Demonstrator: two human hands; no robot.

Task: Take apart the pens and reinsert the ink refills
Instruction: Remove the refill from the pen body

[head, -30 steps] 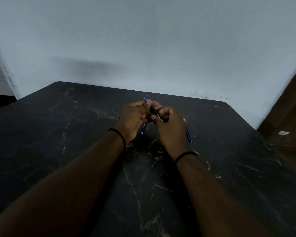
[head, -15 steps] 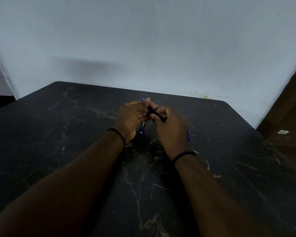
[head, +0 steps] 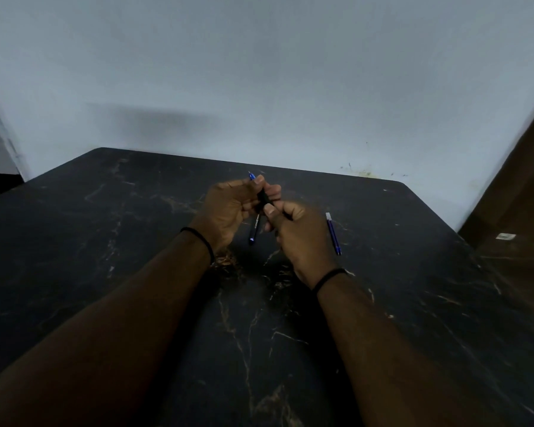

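Hands met near the tabletop's point(head: 105, 241) far edge: our left hand point(head: 228, 211) and right hand point(head: 299, 232) both pinched a slim black pen point(head: 263, 198); a blue cylindrical refill point(head: 333, 234) lay beside.

Black gold-veined table point(head: 136, 241), blue pen point(head: 333, 234)

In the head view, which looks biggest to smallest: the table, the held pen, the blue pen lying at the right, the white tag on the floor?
1. table
2. held pen, though the hands hide part of it
3. blue pen, close to the held one, so this order is unsure
4. white tag
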